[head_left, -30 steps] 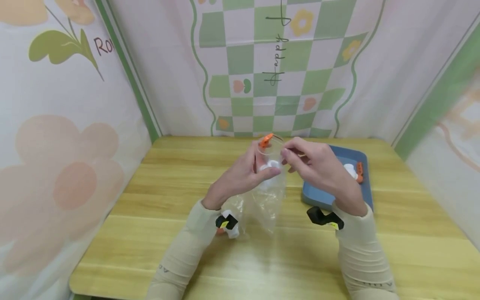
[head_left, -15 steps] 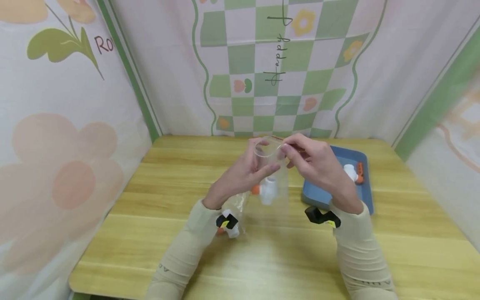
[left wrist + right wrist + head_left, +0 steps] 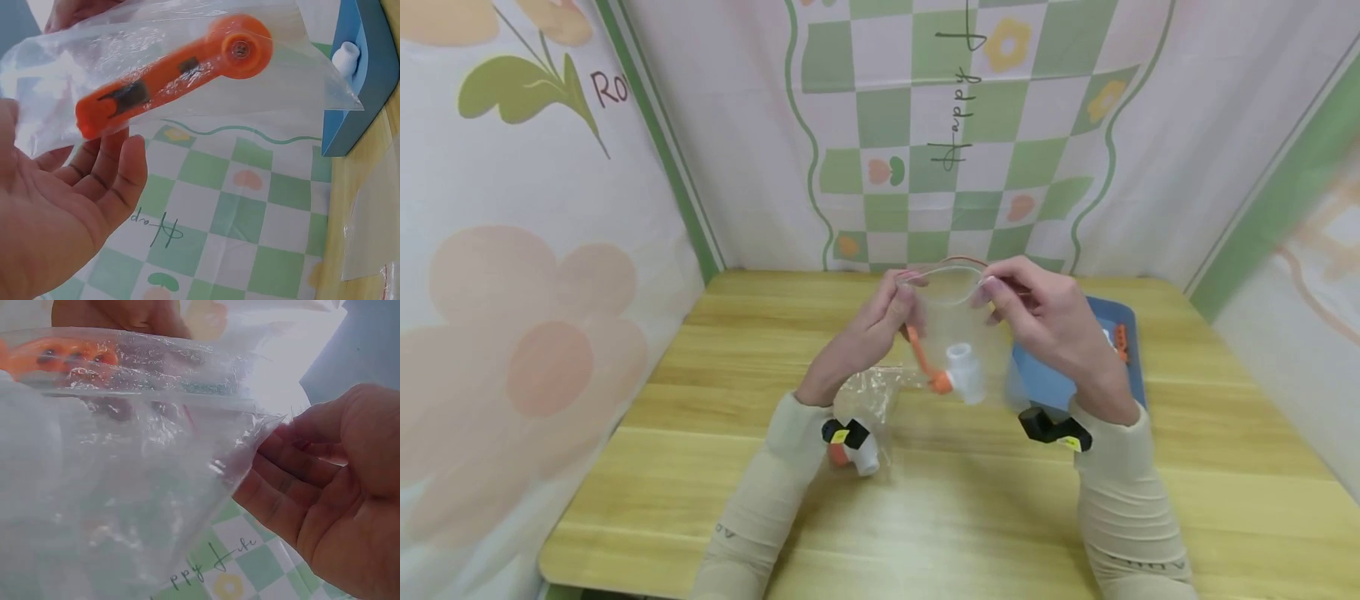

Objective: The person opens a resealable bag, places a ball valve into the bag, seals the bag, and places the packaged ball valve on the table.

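Note:
Between my hands hangs a clear zip bag (image 3: 1000,350), its mouth spread in a round opening. Inside it lies a white plastic ball valve (image 3: 966,375) with an orange lever handle (image 3: 162,84). My left hand (image 3: 868,329) pinches the left side of the bag's rim between thumb and fingers. On the opposite side my right hand (image 3: 1045,317) pinches the other corner; the right wrist view shows the thumb and fingers (image 3: 294,469) closed on the film. The valve sits below the mouth, its handle pointing up toward the left hand.
A blue tray (image 3: 1138,392) behind the right forearm holds another white-and-orange valve (image 3: 1120,342), partly covered by the hand. By the left wrist, a second clear bag (image 3: 872,396) with a valve (image 3: 865,458) in it lies on the wooden table (image 3: 985,517).
The valve has dropped from the left hand down into the bag. The left hand has shifted its grip to the rim, and the hands have moved apart, widening the mouth.

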Demonstrator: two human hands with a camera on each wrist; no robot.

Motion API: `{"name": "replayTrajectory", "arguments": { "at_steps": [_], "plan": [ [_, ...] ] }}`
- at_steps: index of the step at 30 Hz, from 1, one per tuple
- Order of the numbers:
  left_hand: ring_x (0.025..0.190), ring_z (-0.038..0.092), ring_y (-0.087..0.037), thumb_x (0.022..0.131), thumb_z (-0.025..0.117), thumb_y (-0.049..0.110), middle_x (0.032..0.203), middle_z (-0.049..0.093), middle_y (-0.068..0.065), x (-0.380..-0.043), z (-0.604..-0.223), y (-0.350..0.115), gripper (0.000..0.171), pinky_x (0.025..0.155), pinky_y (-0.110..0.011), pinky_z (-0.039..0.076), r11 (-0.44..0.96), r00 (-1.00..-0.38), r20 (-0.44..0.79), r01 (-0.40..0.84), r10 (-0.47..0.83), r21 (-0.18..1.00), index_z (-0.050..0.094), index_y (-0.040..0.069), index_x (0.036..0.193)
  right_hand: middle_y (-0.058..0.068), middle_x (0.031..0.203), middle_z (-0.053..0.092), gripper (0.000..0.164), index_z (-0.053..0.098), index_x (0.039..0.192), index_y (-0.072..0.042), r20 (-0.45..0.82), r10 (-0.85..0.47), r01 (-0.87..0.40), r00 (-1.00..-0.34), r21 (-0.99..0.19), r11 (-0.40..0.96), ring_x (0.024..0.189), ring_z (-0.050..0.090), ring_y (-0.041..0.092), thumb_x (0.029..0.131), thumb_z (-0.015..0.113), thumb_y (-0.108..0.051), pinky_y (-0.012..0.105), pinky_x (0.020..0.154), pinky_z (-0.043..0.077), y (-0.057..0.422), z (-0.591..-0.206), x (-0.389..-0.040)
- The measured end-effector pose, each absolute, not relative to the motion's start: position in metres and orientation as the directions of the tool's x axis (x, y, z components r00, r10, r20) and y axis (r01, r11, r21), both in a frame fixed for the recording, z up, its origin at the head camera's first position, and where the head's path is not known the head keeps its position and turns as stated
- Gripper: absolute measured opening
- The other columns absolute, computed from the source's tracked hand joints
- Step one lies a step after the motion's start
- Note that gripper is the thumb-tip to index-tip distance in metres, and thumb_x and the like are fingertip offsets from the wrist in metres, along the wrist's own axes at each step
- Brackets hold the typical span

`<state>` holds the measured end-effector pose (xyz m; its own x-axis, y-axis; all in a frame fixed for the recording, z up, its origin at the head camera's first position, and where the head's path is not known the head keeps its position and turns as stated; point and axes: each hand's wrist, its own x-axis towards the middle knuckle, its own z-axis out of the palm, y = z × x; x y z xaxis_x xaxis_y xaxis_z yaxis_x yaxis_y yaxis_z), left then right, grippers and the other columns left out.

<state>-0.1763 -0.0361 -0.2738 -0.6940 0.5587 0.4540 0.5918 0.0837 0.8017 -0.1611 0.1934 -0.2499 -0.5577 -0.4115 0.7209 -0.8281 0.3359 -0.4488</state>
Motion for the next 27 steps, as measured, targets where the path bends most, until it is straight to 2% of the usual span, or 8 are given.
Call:
{"name": "replayTrajectory", "arguments": {
  "at_steps": [3,6,10,13,18,20,25,27],
  "plan": [
    [0.072,0.052,-0.031,0.101,0.030,0.011,0.080,0.052,-0.021,-0.178,-0.274,-0.037,0.026,0.064,-0.033,0.048,0.066,-0.717,0.457,0.571,0.526,0.819,0.043,-0.007,0.116,0.004,0.084,0.066,0.016,0.061,0.099,0.000,0.721,-0.418,-0.832,-0.552,-0.441,0.337,0.063,0.062,0.012,0.087,0.054,0.009,0.020,0.058,0.051,0.197,-0.249,-0.161],
    [0.070,0.053,-0.030,0.099,0.038,0.005,0.078,0.054,-0.019,-0.178,-0.274,-0.039,0.019,0.063,-0.026,0.046,0.069,-0.731,0.478,0.577,0.487,0.814,0.051,-0.007,0.106,0.003,0.084,0.065,0.018,0.062,0.098,-0.002,0.707,-0.437,-0.829,-0.556,-0.434,0.352,0.065,0.061,0.010,0.086,0.055,0.010,0.017,0.057,0.049,0.202,-0.249,-0.162],
    [0.071,0.055,-0.031,0.097,0.044,0.004,0.078,0.057,-0.019,-0.179,-0.273,-0.043,0.017,0.066,-0.028,0.048,0.100,-0.727,0.514,0.616,0.455,0.782,0.057,-0.008,0.098,-0.001,0.084,0.066,0.020,0.063,0.096,-0.006,0.673,-0.475,-0.821,-0.566,-0.411,0.397,0.070,0.061,0.008,0.085,0.058,0.009,0.013,0.058,0.045,0.211,-0.248,-0.162],
    [0.072,0.057,-0.030,0.095,0.047,0.003,0.078,0.057,-0.018,-0.180,-0.272,-0.046,0.015,0.066,-0.029,0.049,0.134,-0.716,0.545,0.650,0.437,0.748,0.059,-0.007,0.095,-0.005,0.083,0.066,0.020,0.064,0.093,-0.010,0.645,-0.515,-0.821,-0.565,-0.375,0.431,0.073,0.060,0.005,0.082,0.062,0.008,0.011,0.065,0.045,0.220,-0.247,-0.161],
    [0.072,0.060,-0.018,0.093,0.053,0.007,0.079,0.060,-0.009,-0.191,-0.283,-0.054,0.012,0.068,-0.026,0.050,0.163,-0.684,0.600,0.705,0.416,0.691,0.064,0.000,0.094,-0.011,0.082,0.063,0.022,0.065,0.091,-0.013,0.587,-0.583,-0.827,-0.562,-0.378,0.416,0.075,0.058,0.001,0.080,0.065,0.006,0.012,0.075,0.046,0.230,-0.242,-0.160],
    [0.072,0.060,-0.013,0.093,0.055,0.010,0.080,0.062,-0.005,-0.196,-0.288,-0.056,0.013,0.068,-0.025,0.050,0.160,-0.658,0.628,0.733,0.416,0.661,0.065,0.003,0.094,-0.010,0.082,0.063,0.020,0.065,0.092,-0.013,0.580,-0.602,-0.836,-0.548,-0.376,0.399,0.075,0.058,0.001,0.081,0.065,0.004,0.011,0.075,0.046,0.232,-0.241,-0.160],
    [0.072,0.059,-0.009,0.092,0.057,0.014,0.081,0.063,-0.003,-0.195,-0.287,-0.057,0.013,0.065,-0.025,0.050,0.159,-0.588,0.690,0.797,0.422,0.582,0.066,0.004,0.095,-0.010,0.081,0.062,0.017,0.066,0.089,-0.015,0.583,-0.635,-0.862,-0.507,-0.335,0.381,0.073,0.057,0.000,0.081,0.067,0.000,0.011,0.069,0.046,0.237,-0.242,-0.161],
    [0.072,0.059,-0.008,0.092,0.057,0.013,0.082,0.063,-0.002,-0.192,-0.285,-0.058,0.013,0.066,-0.024,0.050,0.170,-0.566,0.706,0.816,0.425,0.552,0.067,0.005,0.095,-0.013,0.084,0.061,0.019,0.065,0.089,-0.018,0.553,-0.649,-0.853,-0.522,-0.338,0.399,0.076,0.057,-0.001,0.080,0.069,-0.001,0.012,0.067,0.046,0.237,-0.242,-0.160]
  ]
}}
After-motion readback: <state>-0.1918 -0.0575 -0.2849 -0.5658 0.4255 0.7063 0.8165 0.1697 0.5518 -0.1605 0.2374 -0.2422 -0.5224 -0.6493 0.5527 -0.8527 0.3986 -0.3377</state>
